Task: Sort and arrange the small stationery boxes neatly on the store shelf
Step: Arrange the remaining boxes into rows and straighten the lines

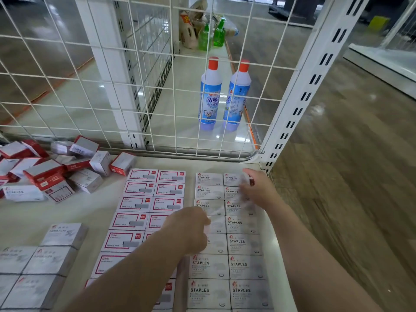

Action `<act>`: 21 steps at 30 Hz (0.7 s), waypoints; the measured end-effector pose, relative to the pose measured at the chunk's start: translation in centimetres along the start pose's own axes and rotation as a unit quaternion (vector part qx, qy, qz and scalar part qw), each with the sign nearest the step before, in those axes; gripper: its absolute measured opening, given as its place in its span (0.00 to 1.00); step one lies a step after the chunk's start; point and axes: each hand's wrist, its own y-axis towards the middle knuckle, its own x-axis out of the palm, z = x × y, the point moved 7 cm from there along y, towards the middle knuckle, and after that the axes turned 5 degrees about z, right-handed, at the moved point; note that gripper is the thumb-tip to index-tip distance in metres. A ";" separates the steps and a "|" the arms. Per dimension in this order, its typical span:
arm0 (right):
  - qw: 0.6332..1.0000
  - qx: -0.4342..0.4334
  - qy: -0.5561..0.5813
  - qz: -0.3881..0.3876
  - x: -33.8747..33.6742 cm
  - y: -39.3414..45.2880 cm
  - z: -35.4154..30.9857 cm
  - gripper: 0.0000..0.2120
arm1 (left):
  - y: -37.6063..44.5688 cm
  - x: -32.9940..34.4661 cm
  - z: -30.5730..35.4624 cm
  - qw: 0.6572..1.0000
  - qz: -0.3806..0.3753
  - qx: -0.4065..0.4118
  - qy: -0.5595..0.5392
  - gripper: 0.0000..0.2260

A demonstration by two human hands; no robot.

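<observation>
hands (pixel 256 188) touch flat cardboard boxes (pixel 245 244).

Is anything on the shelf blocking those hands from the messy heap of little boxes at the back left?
Nothing visible blocks the way. Bare white shelf lies between the left hand and the jumbled pile of red-and-white boxes. The neat red-bordered box rows sit flat beneath that path; the right hand is farther off.
</observation>
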 end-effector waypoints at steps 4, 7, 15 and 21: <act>1.000 0.007 -0.008 -0.012 0.6 -0.2 -0.5 0.15 | 0.2 -0.1 0.0 1.000 0.003 -0.005 0.000 0.22; 1.000 0.004 -0.004 -0.006 0.6 -0.3 -0.8 0.13 | 0.0 -0.1 0.1 1.000 -0.001 0.003 0.007 0.22; 1.000 0.007 -0.023 0.001 0.6 -0.5 -0.9 0.13 | 0.1 -0.1 0.0 1.000 0.006 -0.005 -0.002 0.22; 0.999 0.020 -0.024 0.033 0.6 -1.0 -0.8 0.12 | -0.2 0.2 -0.1 1.000 -0.006 -0.014 -0.007 0.23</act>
